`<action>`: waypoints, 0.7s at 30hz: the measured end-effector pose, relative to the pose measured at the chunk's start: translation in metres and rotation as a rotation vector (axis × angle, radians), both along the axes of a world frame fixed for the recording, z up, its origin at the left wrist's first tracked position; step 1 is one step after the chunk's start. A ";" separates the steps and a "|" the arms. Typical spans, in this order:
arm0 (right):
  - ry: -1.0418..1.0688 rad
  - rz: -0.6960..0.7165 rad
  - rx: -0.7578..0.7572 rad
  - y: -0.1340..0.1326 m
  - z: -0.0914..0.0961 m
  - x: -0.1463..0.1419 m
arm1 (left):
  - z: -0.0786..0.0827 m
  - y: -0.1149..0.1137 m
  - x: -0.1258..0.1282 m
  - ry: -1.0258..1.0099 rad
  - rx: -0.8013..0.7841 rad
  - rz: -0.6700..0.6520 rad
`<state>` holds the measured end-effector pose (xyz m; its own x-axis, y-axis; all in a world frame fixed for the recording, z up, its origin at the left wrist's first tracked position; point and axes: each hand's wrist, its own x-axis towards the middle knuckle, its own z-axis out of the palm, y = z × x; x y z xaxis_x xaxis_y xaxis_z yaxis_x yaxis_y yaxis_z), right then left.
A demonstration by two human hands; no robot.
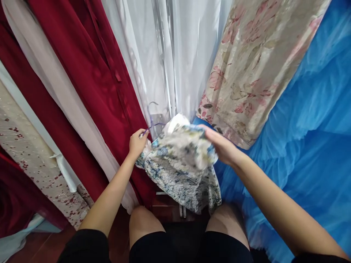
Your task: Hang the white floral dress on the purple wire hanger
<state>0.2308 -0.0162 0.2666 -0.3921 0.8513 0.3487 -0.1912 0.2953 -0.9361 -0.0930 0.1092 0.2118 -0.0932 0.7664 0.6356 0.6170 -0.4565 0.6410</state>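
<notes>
A white garment with a blue and yellow floral print hangs in front of me, just above my knees. My left hand is closed around one arm of a purple hanger, at the garment's left shoulder. The hanger's hook points up and away from me. On the other side, my right hand grips the upper right part of the garment, its fingers mostly behind the cloth. Motion blurs that part of the fabric, and the hanger's right end is hidden under it.
Long dark red cloth hangs to the left, with sheer pink cloth between its folds. White drapes hang straight ahead. A cream floral cloth and ruffled blue tulle fill the right side. Reddish floor shows below.
</notes>
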 end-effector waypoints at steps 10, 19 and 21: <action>-0.313 -0.324 0.294 0.005 -0.081 -0.022 | -0.018 -0.039 0.074 -0.610 -0.099 -0.401; 0.268 -0.093 -0.389 0.007 -0.150 -0.025 | -0.022 -0.076 0.133 -0.953 -0.650 -1.089; 0.383 -0.170 -0.435 -0.004 -0.152 -0.007 | -0.026 -0.079 0.117 -0.992 -0.668 -1.016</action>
<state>0.2234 -0.0197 0.1150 -0.1530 0.9873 0.0438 -0.5225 -0.0431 -0.8516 0.0236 0.0304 0.1856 0.4580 0.8727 0.1694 -0.5343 0.1179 0.8370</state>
